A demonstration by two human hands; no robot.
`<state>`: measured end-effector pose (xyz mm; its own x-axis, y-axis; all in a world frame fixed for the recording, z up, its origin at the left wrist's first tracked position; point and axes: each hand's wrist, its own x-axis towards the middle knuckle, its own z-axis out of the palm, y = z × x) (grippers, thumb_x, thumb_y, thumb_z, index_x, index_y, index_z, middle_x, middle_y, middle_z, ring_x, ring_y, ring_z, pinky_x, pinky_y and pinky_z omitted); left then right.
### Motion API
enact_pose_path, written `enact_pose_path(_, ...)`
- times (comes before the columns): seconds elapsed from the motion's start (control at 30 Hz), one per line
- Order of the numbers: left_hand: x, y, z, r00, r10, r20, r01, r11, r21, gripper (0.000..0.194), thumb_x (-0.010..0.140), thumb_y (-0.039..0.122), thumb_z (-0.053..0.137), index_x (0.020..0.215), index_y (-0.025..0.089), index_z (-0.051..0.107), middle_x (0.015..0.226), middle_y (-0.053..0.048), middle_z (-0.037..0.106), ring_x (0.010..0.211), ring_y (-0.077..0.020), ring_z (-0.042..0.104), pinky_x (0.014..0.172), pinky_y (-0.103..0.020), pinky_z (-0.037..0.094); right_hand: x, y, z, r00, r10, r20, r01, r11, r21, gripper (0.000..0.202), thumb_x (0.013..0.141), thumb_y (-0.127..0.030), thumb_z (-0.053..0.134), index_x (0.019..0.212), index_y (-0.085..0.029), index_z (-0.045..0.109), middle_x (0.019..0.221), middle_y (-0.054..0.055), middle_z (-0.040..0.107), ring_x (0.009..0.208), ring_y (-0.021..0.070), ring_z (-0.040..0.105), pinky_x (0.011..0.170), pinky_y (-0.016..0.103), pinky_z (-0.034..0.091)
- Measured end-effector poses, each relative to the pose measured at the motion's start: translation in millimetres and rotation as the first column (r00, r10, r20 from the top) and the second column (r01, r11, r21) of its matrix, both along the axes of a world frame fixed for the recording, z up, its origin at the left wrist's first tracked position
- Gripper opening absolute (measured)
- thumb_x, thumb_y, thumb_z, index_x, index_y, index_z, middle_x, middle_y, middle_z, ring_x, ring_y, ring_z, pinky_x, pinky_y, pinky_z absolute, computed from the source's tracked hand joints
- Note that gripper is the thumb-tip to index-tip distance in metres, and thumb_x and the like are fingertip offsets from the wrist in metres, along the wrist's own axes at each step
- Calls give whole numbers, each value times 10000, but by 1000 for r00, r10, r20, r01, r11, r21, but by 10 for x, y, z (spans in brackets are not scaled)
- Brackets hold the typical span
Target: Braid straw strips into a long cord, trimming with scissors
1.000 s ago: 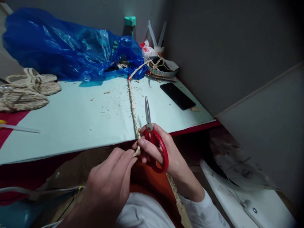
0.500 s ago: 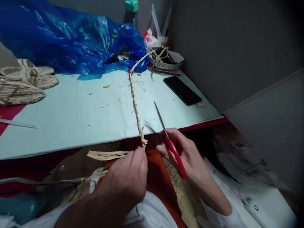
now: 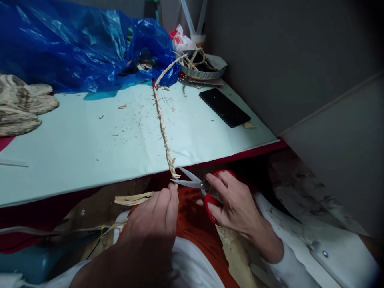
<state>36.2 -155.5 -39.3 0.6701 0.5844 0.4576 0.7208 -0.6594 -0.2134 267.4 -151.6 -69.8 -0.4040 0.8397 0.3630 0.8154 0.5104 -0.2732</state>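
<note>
A pale braided straw cord (image 3: 162,127) runs from a red peg (image 3: 153,83) at the back of the table down to its front edge. My left hand (image 3: 153,216) pinches the cord's near end, and a bundle of flat straw strands (image 3: 132,198) sticks out to the left of it. In my right hand (image 3: 237,200) are red-handled scissors (image 3: 192,183), my fingers in the loops. Their blades are spread and point left, with the tips at the cord just above my left fingertips. A short frayed tuft stands out from the braid there.
A large blue plastic bag (image 3: 84,48) covers the back left, beside woven straw shoes (image 3: 24,104). A black phone (image 3: 225,107) lies on the right of the table (image 3: 69,148). Behind it are a round tray (image 3: 207,73) and a cup (image 3: 198,39) with tall strips. Straw scraps are scattered about.
My right hand has turned the scissors from pointing up and away to pointing left, spread their blades and brought them to the cord. My left hand keeps its pinch. The view has shifted slightly.
</note>
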Motion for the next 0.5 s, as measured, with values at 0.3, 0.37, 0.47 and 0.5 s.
enact_pose_path(0.3,38,34,-13,998,-28,-54,30,999,40,291,846,26,409,1089,-37,556,733,-90,607,583,-165,544,473,-266,389,82,101,109,986,116,123,-135,978,157,388,854,-298,529,1177,-84,553,824,80,551,717,199,464,623,319,406)
enact_pose_path(0.37,34,36,-2,998,-31,-58,33,999,34,291,846,24,404,1086,-42,553,737,-97,609,586,-168,548,475,-266,396,129,120,168,978,151,142,-171,976,136,400,853,-301,537,1189,-84,549,833,79,552,729,199,469,632,320,412)
enact_pose_path(0.47,25,23,4,998,-25,-54,28,999,42,285,850,27,402,1084,-39,549,740,-100,609,593,-170,553,476,-266,404,168,142,232,969,186,161,-204,974,103,380,859,-296,535,1177,-90,556,827,74,546,730,197,470,621,318,410)
enact_pose_path(0.5,21,16,2,998,-22,-54,24,999,42,286,851,28,403,1090,-36,546,738,-96,607,590,-168,551,474,-265,404,165,149,242,968,188,168,-207,973,100,375,861,-296,532,1172,-89,560,820,74,545,724,196,468,613,318,406)
